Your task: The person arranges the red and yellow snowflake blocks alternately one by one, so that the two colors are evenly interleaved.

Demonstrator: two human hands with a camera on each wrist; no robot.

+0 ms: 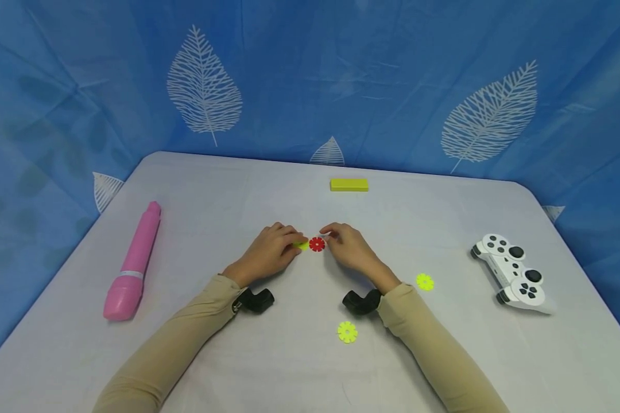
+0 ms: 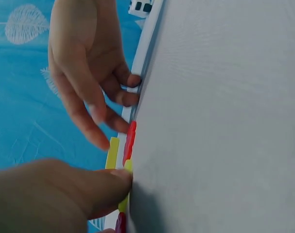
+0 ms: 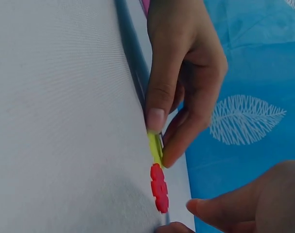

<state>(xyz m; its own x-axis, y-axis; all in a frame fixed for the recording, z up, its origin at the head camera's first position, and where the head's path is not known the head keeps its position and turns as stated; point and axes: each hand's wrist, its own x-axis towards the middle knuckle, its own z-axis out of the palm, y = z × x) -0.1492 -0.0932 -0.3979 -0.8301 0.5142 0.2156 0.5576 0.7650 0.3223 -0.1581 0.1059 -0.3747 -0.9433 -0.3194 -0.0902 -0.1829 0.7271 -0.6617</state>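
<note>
My left hand [image 1: 270, 251] pinches a yellow notched plastic disc [image 1: 303, 246] between thumb and fingers. A red notched disc [image 1: 317, 244] joins its right edge and stands edge-on in the left wrist view. Below my left thumb there, a dark red piece [image 2: 120, 223] peeks out, mostly hidden. My right hand [image 1: 350, 248] hovers just right of the red disc, and the left wrist view shows its fingers loosely bent and apart. In the right wrist view, the right thumb and a fingertip stand near the red disc's lower end with a gap between them.
Two loose yellow discs lie on the white table, one [image 1: 347, 332] near the front and one [image 1: 425, 282] beside the right sleeve. A yellow block [image 1: 349, 184] sits at the back. To the left lies a pink wand [image 1: 134, 261]; a white game controller [image 1: 512, 271] is at right.
</note>
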